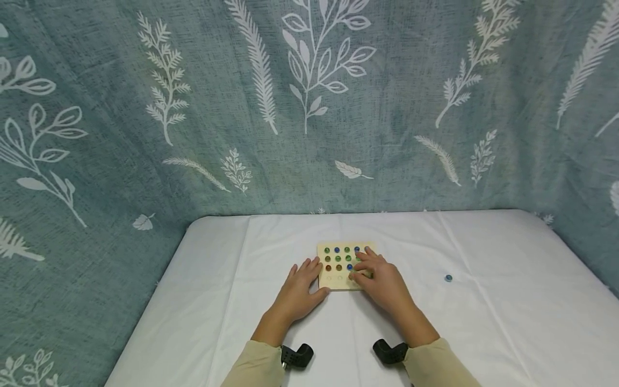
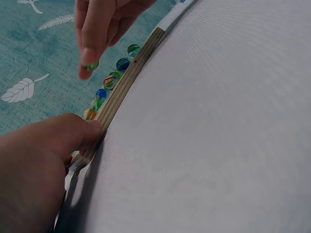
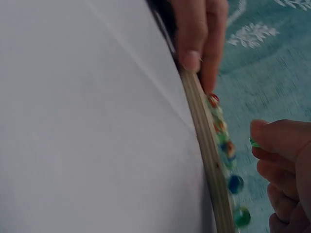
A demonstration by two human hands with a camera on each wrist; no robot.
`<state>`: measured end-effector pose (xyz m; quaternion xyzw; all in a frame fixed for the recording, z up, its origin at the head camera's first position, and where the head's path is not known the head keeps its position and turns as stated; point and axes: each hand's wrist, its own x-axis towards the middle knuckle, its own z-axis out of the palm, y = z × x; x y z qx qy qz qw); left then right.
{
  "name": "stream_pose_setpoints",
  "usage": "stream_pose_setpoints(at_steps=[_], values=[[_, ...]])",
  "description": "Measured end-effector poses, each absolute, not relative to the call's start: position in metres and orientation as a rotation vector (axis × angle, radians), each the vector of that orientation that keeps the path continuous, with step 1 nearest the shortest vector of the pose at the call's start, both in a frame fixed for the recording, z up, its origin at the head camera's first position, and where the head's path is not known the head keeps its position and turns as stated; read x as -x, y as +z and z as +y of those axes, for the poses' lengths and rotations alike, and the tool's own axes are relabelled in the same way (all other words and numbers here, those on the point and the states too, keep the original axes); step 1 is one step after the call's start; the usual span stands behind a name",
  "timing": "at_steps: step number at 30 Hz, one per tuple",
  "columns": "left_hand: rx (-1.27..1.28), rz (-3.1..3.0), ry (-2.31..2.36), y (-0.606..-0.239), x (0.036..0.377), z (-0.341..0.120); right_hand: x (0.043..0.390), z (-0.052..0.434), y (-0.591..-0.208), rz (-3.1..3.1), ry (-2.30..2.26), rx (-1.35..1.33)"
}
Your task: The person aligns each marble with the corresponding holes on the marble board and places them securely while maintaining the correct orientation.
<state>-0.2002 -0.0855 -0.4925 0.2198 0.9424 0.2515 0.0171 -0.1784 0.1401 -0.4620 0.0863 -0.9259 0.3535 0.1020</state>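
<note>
A pale wooden board (image 1: 333,285) lies on the white cloth, with rows of glass marbles (image 1: 338,258) in its hollows, green, blue and reddish brown. My left hand (image 1: 300,290) rests against the board's left side, fingers straight along it. Its thumb (image 2: 90,131) presses the near edge, close to the corner. Just above the board, my right hand (image 1: 384,282) pinches a green marble (image 2: 91,66) between thumb and fingertips. In the head view this hand covers the board's right part. Hollows in the nearest row show bare at the left.
One loose bluish marble (image 1: 448,278) lies on the white cloth (image 1: 503,322) to the right of the board. Behind the table hangs a blue-green curtain (image 1: 203,107) with white leaf patterns. A black wrist device (image 1: 297,356) sits at each cuff.
</note>
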Motion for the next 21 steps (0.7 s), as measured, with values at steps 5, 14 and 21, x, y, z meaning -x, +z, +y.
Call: stream_pose_setpoints(at_steps=[5,14,21], values=[[-0.703,2.930,0.768,-0.491,0.201,-0.086,0.183,0.124,-0.465,-2.786,0.932,-0.341],[-0.710,2.930,0.774,-0.492,0.199,-0.087,0.190,0.116,-0.466,-2.850,0.847,-0.380],[-0.724,2.927,0.793,-0.491,0.198,-0.088,0.192,0.113,-0.463,-2.911,0.841,-0.366]])
